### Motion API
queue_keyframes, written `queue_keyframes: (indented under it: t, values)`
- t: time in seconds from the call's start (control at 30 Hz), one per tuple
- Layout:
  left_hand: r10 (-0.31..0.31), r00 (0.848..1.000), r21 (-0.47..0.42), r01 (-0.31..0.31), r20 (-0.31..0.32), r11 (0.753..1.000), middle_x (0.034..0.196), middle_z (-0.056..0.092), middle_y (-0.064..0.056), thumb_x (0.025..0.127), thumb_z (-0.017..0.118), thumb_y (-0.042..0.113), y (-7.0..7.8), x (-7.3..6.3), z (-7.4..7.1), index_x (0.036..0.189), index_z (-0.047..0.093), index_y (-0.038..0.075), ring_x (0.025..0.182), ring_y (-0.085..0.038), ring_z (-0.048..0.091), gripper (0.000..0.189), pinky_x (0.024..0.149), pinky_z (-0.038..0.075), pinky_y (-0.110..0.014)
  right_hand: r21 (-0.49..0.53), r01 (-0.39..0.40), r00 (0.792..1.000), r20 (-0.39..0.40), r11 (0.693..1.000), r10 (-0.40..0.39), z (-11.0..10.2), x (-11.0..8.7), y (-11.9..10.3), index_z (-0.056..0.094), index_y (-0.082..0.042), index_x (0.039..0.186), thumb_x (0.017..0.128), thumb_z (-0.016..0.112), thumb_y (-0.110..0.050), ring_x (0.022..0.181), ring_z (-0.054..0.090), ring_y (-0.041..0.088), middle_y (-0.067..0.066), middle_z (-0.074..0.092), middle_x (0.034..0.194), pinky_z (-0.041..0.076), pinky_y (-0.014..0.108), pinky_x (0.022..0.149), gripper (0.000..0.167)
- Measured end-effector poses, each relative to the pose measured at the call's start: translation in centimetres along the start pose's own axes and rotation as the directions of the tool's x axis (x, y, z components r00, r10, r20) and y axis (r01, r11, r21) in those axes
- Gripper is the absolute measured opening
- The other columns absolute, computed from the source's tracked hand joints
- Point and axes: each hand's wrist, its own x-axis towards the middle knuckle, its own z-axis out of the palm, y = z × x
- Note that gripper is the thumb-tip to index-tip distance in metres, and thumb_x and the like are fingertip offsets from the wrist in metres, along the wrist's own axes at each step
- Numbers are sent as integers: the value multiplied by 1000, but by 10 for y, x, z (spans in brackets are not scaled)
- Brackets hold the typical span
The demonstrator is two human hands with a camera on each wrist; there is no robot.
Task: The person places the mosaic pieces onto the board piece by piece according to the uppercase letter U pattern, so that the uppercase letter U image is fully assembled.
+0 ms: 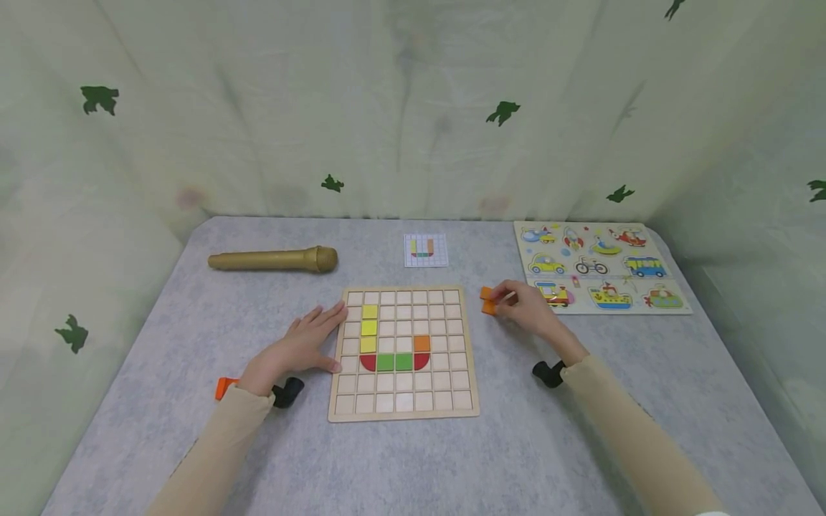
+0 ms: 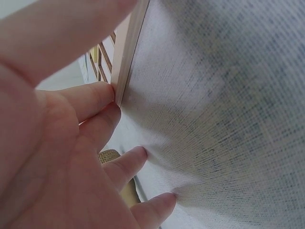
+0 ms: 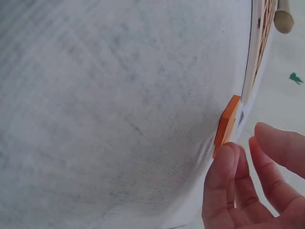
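Observation:
A wooden grid board (image 1: 470,358) lies in the middle of the table. It holds a column of yellow square tiles (image 1: 368,327), two green tiles (image 1: 394,362), two red rounded tiles (image 1: 421,360) and an orange tile (image 1: 422,344). My left hand (image 1: 300,347) rests against the board's left edge with spread fingers. Right of the board, my right hand (image 1: 525,308) reaches over two loose orange square tiles (image 1: 488,307). In the right wrist view a fingertip touches or nearly touches the farther one; the thumb stands apart, with a gap and no tile between them.
A small pattern card (image 1: 426,251) lies behind the board. At back left is a gold microphone-shaped stick (image 1: 274,259). A vehicle picture puzzle (image 1: 594,266) occupies the back right. An orange object (image 1: 224,388) shows partly beside the left wrist.

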Motion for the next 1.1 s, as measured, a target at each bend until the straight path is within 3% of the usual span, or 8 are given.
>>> queue_keyframes:
  t: [0.27, 0.57, 0.9, 1.1]
  values:
    - [4, 1000, 5, -4, -5, 1000, 159, 8, -15, 79, 78, 29, 0, 0, 1, 153, 16, 2, 140, -46, 1, 100, 106, 2, -67, -94, 27, 1000, 17, 995, -26, 5, 8, 6, 63, 3, 102, 80, 71, 2, 84, 56, 26, 15, 63, 101, 48, 35, 73, 23]
    - [39, 999, -10, -40, -21, 999, 158, 9, -17, 78, 79, 26, 1, -2, 1, 151, 18, -1, 140, -48, 3, 99, 105, 4, -68, -184, 85, 996, 36, 979, -80, 8, 9, 2, 64, 1, 94, 78, 74, 2, 77, 53, 24, 11, 60, 90, 46, 35, 68, 19]
    - [40, 999, -17, -41, -28, 999, 158, 10, -17, 78, 79, 25, 2, -3, 0, 151, 19, -1, 139, -48, 3, 99, 105, 4, -68, -57, 124, 991, 58, 991, -120, 18, 11, -15, 65, 0, 99, 80, 72, 1, 84, 55, 23, 9, 61, 92, 48, 33, 73, 21]
    - [33, 999, 0, -33, -21, 999, 158, 9, -17, 79, 79, 26, 4, -4, -1, 151, 18, -1, 140, -48, 3, 98, 105, 5, -68, -8, 192, 974, 125, 981, -190, 35, 14, -36, 66, -1, 99, 79, 73, 0, 84, 55, 20, 6, 60, 91, 49, 32, 73, 22]
